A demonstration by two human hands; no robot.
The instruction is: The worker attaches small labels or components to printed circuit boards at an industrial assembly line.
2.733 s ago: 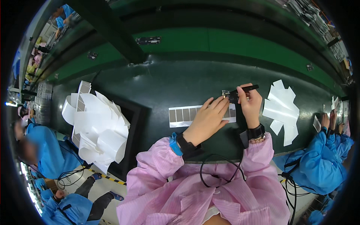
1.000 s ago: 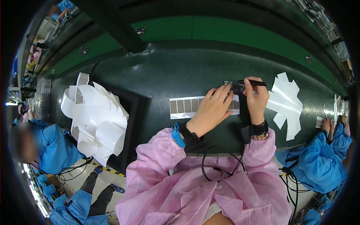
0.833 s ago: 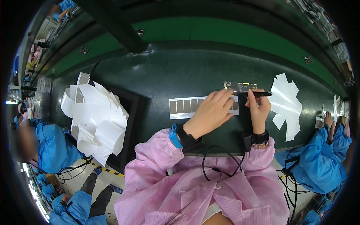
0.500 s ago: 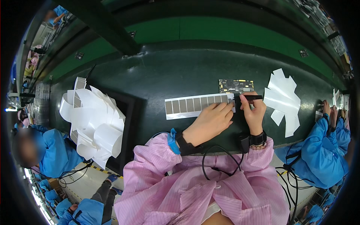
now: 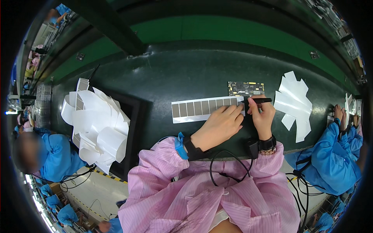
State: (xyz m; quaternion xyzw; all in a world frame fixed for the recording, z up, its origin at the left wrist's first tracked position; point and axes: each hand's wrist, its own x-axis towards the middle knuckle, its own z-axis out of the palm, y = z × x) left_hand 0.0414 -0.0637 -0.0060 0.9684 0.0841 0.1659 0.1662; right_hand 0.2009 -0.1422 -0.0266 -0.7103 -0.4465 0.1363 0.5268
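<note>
A white strip bearing a row of grey rectangular stickers lies on the dark green bench. My left hand rests on its right half, fingers stretched out and lying on the stickers. Pinched in my right hand is a slim black pen-shaped tool; its tip reaches the strip's right end, just past my left fingertips. Whether the tip touches a sticker is too small to tell. Right behind the strip's right end lies a dark circuit board with gold-coloured patches.
White backing sheets lie piled at the left on a black tray-like surface. More white sheets lie right of my right hand. A metal post slants over the bench's back left. Co-workers in blue sit at both sides; cables hang at the lower right.
Both hands, the strip and the tool keep nearly the same places. At the lower left, a person in blue has moved down toward the picture's edge.
</note>
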